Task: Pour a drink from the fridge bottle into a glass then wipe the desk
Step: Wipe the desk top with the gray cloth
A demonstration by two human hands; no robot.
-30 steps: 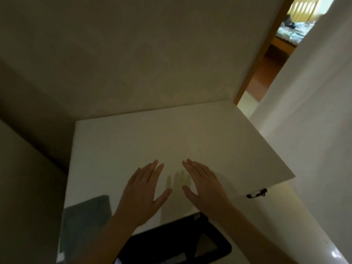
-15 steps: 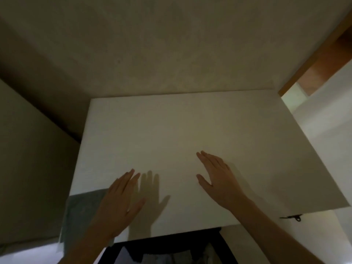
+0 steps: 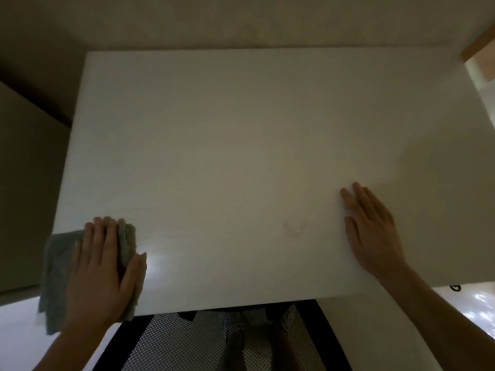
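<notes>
- The grey cloth [image 3: 57, 277] lies at the desk's near left corner, part of it hanging past the left edge.
- The left hand [image 3: 103, 274] presses flat on it, fingers together and slightly curled over a bunched fold, thumb alongside.
- The right hand [image 3: 373, 234] rests open, palm down and holding nothing, on the white desk [image 3: 254, 145] near the front edge, well apart from the cloth.
- Between the hands the surface is bare but for a faint ring mark [image 3: 294, 226].
- A black mesh chair [image 3: 222, 341] sits under the near edge; walls close the back and left.
</notes>
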